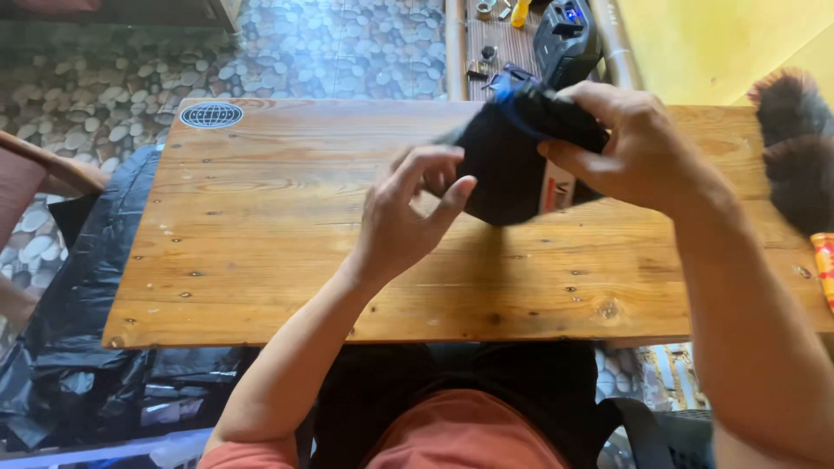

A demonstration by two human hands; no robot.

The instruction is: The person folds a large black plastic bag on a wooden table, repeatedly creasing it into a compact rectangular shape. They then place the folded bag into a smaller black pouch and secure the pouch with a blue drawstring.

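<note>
Above a wooden table I hold a black fabric item with a blue trim and a white label. My right hand is closed around its upper right part. My left hand touches its left edge, thumb and fingers pinching at the cloth. The item hangs a little above the tabletop, near the table's far middle.
A dark furry duster with an orange handle lies at the table's right edge. A round blue sticker marks the far left corner. Black plastic bags lie on the pebble floor at left. A black device sits on a bench beyond.
</note>
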